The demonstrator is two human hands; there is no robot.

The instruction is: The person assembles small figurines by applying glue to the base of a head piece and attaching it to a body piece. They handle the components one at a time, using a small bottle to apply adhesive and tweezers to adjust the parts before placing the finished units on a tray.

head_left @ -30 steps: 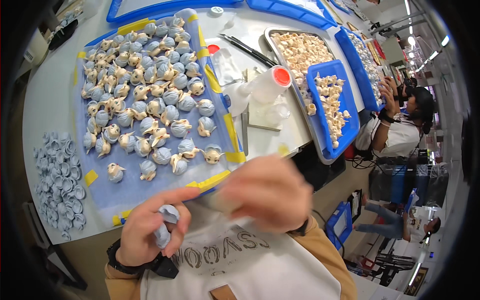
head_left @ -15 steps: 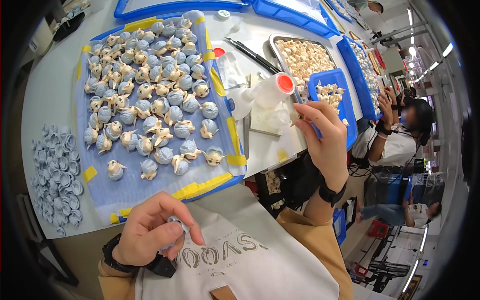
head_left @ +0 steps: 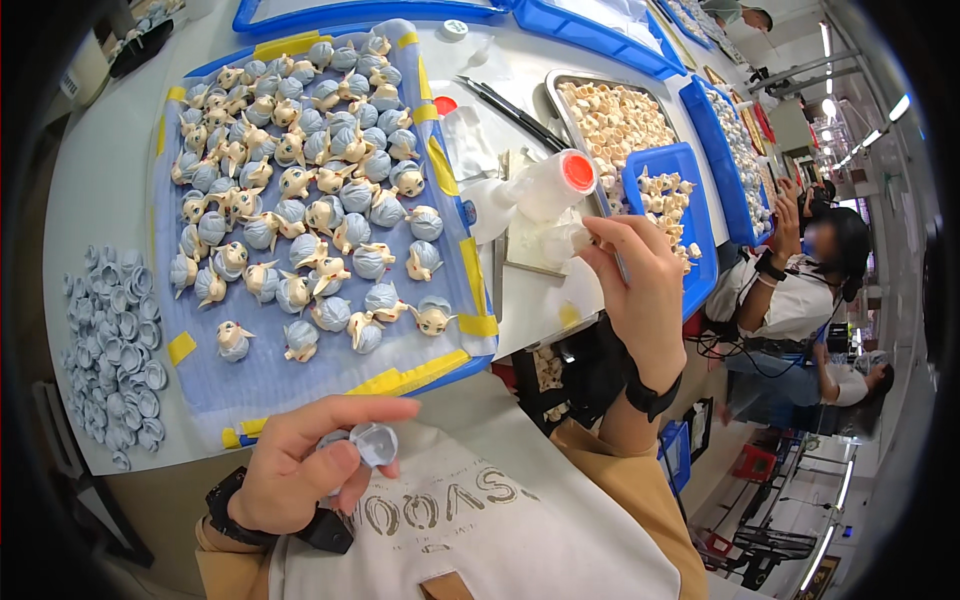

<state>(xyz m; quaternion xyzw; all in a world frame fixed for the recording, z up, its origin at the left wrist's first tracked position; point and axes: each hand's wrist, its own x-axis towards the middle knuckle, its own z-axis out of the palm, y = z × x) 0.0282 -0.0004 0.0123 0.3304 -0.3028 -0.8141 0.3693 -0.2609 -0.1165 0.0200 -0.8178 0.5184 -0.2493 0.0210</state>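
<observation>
My left hand (head_left: 300,465) is low in front of my apron, with thumb and fingers closed around a hollow pale-blue doll hair shell (head_left: 374,444). The shell's open side faces up, and its index finger stretches out above it. My right hand (head_left: 640,290) is right of the middle, its thumb and fingertips pinched beside a small clear cup (head_left: 566,241). What those fingertips hold is too small to make out. Behind them, a translucent bottle with a red top (head_left: 545,188) leans over a flat pale block (head_left: 535,252).
A blue tray (head_left: 200,390) edged with yellow tape carries many blue-haired doll heads. Loose blue shells (head_left: 120,350) lie at left. A metal tray (head_left: 552,90) and a smaller blue tray (head_left: 700,268) hold cream parts. Black pens (head_left: 515,113) lie behind; a co-worker (head_left: 790,280) sits at right.
In my left hand the hair shell has turned so its hollow shows, and the index finger has straightened. My right hand has shifted slightly left and down, toward the clear cup.
</observation>
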